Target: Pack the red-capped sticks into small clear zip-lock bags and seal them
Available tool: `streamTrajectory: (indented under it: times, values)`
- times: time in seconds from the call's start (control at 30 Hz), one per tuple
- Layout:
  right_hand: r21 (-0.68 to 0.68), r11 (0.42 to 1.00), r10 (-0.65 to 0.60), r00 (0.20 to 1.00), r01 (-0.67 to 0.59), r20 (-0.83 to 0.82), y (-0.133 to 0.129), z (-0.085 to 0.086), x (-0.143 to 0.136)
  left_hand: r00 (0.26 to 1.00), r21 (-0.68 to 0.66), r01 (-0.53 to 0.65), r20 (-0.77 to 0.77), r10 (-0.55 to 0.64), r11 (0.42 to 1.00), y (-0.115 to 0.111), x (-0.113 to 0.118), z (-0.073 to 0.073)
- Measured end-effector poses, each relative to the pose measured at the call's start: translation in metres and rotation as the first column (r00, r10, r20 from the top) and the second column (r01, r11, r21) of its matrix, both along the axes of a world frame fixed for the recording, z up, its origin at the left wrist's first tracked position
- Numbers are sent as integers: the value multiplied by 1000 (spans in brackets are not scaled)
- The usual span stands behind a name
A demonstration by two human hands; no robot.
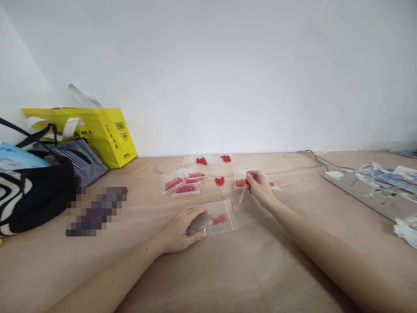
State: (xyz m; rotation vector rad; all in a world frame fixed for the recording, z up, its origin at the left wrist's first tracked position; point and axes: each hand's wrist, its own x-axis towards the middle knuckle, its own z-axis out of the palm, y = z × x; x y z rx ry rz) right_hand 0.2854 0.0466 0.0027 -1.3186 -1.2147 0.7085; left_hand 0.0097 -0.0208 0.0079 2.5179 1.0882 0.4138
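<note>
My left hand (pixel 182 228) is at the left end of a clear zip bag (pixel 203 228), its fingers over the upper edge and its thumb at the lower edge, gripping it against the table. Inside lies a dropper with a red bulb (pixel 220 218); the bag's zip end faces right. My right hand (pixel 260 189) pinches another dropper (pixel 243 196) by its red bulb, glass tube pointing down, to the right of the bag. Between the hands and a little farther back, several loose red-bulbed droppers (pixel 220 181) lie side by side, their tubes reaching the bag.
Filled bags of droppers (pixel 185 189) overlap at the left; another filled bag (pixel 239 180) lies behind my right hand. A flat bag (pixel 211 160) with red bulbs is near the wall. A yellow bag (pixel 112 134) stands left; a power strip (pixel 368 191) with cables lies right.
</note>
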Motion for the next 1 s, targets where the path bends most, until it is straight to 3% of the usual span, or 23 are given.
streamTrajectory:
  times: [0.17, 0.47, 0.63, 0.8, 1.0]
  values:
    - [58, 998, 34, 979, -22, -201, -33, -15, -2, 1000, 19, 7, -1, -7, 1000, 4, -3, -6]
    - [5, 1000, 15, 925, -14, -379, -40, -19, -13, 1000, 0, 11, 4, -11, 1000, 3, -2, -4]
    - [-116, 981, 88, 887, -156, -454, -53, -18, -18, 1000, -59, 16, 1, -16, 998, 4, -5, -3]
    - [-163, 886, 373, 877, -433, -304, -64, -17, -14, 1000, -65, 18, -3, -18, 998, 6, -6, -4]
    - [-187, 810, 572, 819, -556, 42, -63, -17, -14, 1000, -45, 3, -2, -3, 999, 5, -3, -3]
